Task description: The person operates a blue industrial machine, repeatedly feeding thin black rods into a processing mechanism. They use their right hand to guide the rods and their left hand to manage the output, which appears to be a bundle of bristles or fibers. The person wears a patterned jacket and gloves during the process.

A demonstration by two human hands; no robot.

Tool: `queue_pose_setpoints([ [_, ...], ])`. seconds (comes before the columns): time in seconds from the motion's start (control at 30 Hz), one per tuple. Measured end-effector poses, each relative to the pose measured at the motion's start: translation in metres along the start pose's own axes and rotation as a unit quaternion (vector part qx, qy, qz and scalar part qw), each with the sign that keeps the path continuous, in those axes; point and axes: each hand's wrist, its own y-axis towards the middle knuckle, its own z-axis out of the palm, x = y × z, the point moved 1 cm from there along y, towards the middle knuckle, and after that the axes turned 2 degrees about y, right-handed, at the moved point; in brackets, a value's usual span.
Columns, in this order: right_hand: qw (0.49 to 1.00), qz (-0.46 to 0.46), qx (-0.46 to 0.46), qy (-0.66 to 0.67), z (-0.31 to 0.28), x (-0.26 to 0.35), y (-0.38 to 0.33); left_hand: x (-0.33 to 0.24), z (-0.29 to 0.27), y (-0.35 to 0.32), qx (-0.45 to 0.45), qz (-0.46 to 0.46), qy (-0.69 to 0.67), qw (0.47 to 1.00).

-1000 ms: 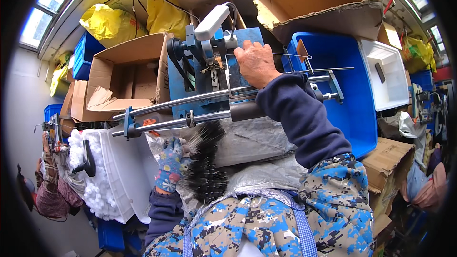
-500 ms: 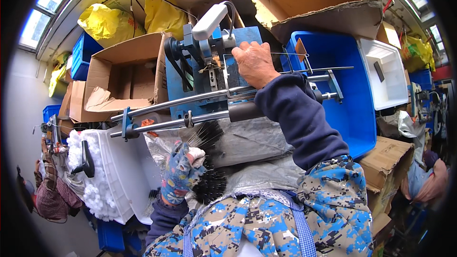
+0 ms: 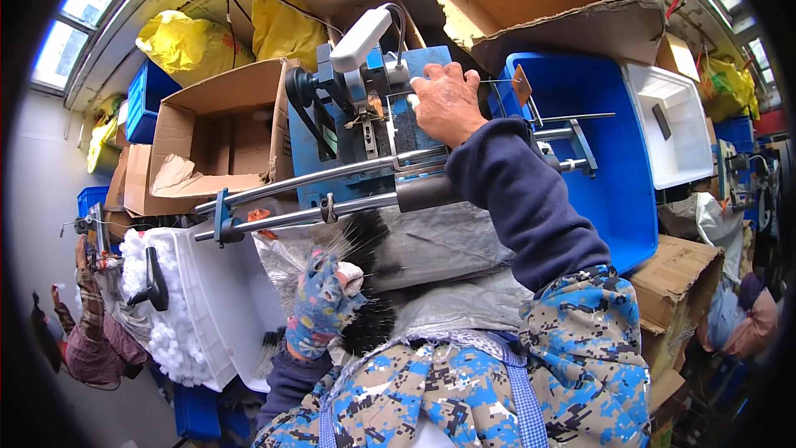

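Observation:
My right hand (image 3: 448, 102) rests on the top of a blue bench machine (image 3: 365, 137), fingers curled over a part by its white handle (image 3: 360, 39). Two long metal rails (image 3: 332, 191) run left from the machine. My left hand (image 3: 322, 303), in a blue patterned glove, grips a black bristly brush (image 3: 373, 282) with thin wire bristles, low in front of the machine. Grey plastic sheeting (image 3: 448, 249) lies under the brush.
A white tub (image 3: 211, 315) with white fluffy pieces stands at the left. Open cardboard boxes (image 3: 220, 129), yellow bags (image 3: 186, 41), a blue bin (image 3: 609, 158) and a white tray (image 3: 667, 129) crowd around. Another person's plaid sleeve (image 3: 87, 323) shows at the far left.
My left hand has lifted the black brush a little higher and to the right. My right hand has stayed on the machine top.

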Motion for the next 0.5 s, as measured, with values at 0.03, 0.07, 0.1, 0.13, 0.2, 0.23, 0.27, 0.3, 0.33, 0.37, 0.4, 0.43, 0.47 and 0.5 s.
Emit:
queue_pose_setpoints([
  [0.03, 0.999, -0.015, -0.033, -0.003, -0.002, -0.001, -0.008, 0.002, 0.000, -0.005, 0.000, -0.022, -0.019, 1.000],
  [0.07, 0.997, -0.029, -0.067, -0.006, -0.004, -0.003, -0.017, 0.007, 0.000, -0.012, 0.001, -0.043, -0.039, 0.998],
  [0.1, 0.998, -0.042, -0.048, -0.011, -0.010, -0.006, -0.028, 0.009, 0.002, -0.015, 0.001, -0.064, -0.063, 0.996],
  [0.13, 0.998, -0.037, -0.052, -0.005, -0.014, -0.007, -0.037, 0.008, 0.004, -0.015, -0.001, -0.066, -0.066, 0.996],
  [0.2, 0.998, -0.040, -0.057, 0.014, -0.014, -0.007, -0.047, 0.007, 0.005, -0.010, -0.004, -0.068, -0.072, 0.995],
  [0.23, 0.999, -0.033, -0.030, 0.004, -0.016, -0.006, -0.047, 0.003, 0.005, -0.001, 0.011, -0.045, -0.074, 0.996],
  [0.27, 1.000, -0.028, -0.004, -0.005, -0.019, -0.002, -0.047, -0.003, 0.007, 0.005, 0.006, -0.026, -0.067, 0.997],
  [0.3, 0.999, -0.023, 0.021, -0.014, -0.021, 0.001, -0.044, -0.009, 0.009, 0.012, 0.001, -0.006, -0.058, 0.998],
  [0.33, 1.000, -0.019, 0.021, -0.005, -0.021, 0.002, -0.043, -0.014, 0.010, 0.017, -0.005, 0.013, -0.049, 0.999],
  [0.37, 1.000, -0.016, 0.022, 0.003, -0.019, 0.004, -0.044, -0.016, 0.010, 0.020, -0.010, 0.020, -0.052, 0.998],
  [0.4, 1.000, -0.013, 0.024, 0.015, -0.016, 0.006, -0.044, -0.016, 0.008, 0.018, -0.009, 0.008, -0.055, 0.998],
  [0.43, 1.000, -0.017, 0.007, 0.020, -0.012, 0.009, -0.043, -0.015, 0.007, 0.015, -0.008, -0.005, -0.058, 0.998],
  [0.47, 0.999, -0.025, -0.002, 0.023, -0.009, 0.013, -0.041, -0.013, 0.006, 0.010, -0.007, -0.018, -0.060, 0.998],
  [0.5, 0.999, -0.032, -0.010, 0.026, -0.005, 0.019, -0.040, -0.008, 0.007, 0.005, -0.017, -0.023, -0.061, 0.998],
])
